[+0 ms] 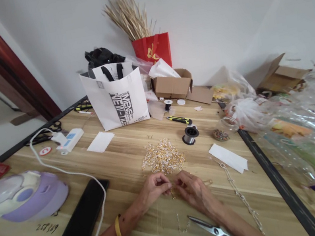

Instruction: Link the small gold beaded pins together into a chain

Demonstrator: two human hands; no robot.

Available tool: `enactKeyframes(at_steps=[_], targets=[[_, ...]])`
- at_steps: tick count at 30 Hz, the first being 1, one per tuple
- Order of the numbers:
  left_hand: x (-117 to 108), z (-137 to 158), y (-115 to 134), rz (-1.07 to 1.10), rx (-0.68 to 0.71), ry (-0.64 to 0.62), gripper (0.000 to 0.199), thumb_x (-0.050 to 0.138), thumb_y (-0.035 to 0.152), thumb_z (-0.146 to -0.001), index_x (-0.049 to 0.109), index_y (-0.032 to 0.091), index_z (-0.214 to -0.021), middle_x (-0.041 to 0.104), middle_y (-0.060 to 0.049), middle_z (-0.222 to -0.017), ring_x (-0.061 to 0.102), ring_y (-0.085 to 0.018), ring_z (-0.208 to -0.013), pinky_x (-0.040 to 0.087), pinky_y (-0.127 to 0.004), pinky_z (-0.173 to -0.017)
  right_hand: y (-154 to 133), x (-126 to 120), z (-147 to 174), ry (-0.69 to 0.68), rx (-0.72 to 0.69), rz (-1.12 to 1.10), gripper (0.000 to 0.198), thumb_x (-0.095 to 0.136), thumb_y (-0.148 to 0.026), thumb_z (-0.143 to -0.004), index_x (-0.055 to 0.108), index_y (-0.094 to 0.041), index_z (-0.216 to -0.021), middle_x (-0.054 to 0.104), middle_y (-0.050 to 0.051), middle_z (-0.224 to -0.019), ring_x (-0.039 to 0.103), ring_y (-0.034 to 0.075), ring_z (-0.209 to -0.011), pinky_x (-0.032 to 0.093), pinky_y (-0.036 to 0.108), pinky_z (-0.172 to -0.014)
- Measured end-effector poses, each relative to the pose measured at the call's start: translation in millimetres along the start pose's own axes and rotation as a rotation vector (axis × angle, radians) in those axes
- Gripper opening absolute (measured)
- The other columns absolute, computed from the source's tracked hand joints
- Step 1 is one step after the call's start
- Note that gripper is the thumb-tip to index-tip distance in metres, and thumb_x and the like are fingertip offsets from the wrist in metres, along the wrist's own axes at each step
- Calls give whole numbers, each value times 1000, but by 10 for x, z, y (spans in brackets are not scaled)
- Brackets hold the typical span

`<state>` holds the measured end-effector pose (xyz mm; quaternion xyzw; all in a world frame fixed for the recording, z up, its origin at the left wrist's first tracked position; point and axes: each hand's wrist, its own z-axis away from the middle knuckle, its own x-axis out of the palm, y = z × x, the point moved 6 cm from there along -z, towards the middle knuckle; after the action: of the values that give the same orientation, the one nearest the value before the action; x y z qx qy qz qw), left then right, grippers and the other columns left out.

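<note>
My left hand [156, 185], with a gold bangle [118, 229] on the wrist, is closed in a pinch on a short gold beaded strand [173, 194] that hangs below its fingertips. Close beside it, my right hand [194, 190] has its fingers bent together; whatever they grip is too small to make out. Just beyond both hands lies a pile of gold and clear beads [164, 156]. Scissors [214, 230] rest by my right forearm, partly hidden under it. A short piece of chain [182, 228] lies left of the blades, and a longer chain [240, 192] to the right.
A wire spool [190, 135], a utility knife [179, 120] and a bead jar [222, 134] stand beyond the pile. A white bag [116, 96] is at the back. Leftward are a black phone [82, 217], a white cable [73, 173] and a purple device [34, 195]. Plastic packages [308, 133] crowd the right.
</note>
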<state>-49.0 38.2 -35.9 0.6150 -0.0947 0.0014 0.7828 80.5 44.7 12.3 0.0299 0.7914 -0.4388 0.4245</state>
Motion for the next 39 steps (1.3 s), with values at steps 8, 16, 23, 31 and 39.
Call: enactKeyframes(at_steps=[8,16,23,31,39], targets=[[18,21,46,-19,11,-25,31,70,39,-65,55,13,-63,58,1,-54,53,-10,-50,43,-22,-53,-21,-28,-13,-45,14,54,14,47,-9,-86,56,-18,-79,54,2,-77,52,13,-65,40,23,-60],[19,-10,-29,-43,30,-50,32,67,42,-68,55,13,-65,58,1,-54,54,-10,-50,43,-22,-53,-9,-17,-6,-59,13,109,15,46,-11,-88,56,-18,-79,52,2,-77,53,14,-67,40,24,-61],[44,-14,-37,-102,53,-58,31,67,40,-69,55,13,-65,58,1,-56,54,-10,-52,44,-22,-54,-10,-1,23,-101,43,172,14,44,-11,-89,53,-19,-82,54,3,-82,54,13,-66,38,23,-59],[76,7,6,-159,74,-78,32,65,43,-70,55,13,-64,56,0,-56,53,-11,-53,41,-22,-53,-48,-37,-1,5,32,70,13,48,-9,-85,54,-18,-78,56,2,-76,53,14,-66,39,23,-60],[137,64,115,-366,133,-45,28,60,39,-74,55,13,-62,56,-1,-57,51,-13,-54,38,-22,-53,12,12,3,29,73,-76,7,51,-20,-87,55,-18,-81,55,-1,-69,50,12,-60,37,21,-54]])
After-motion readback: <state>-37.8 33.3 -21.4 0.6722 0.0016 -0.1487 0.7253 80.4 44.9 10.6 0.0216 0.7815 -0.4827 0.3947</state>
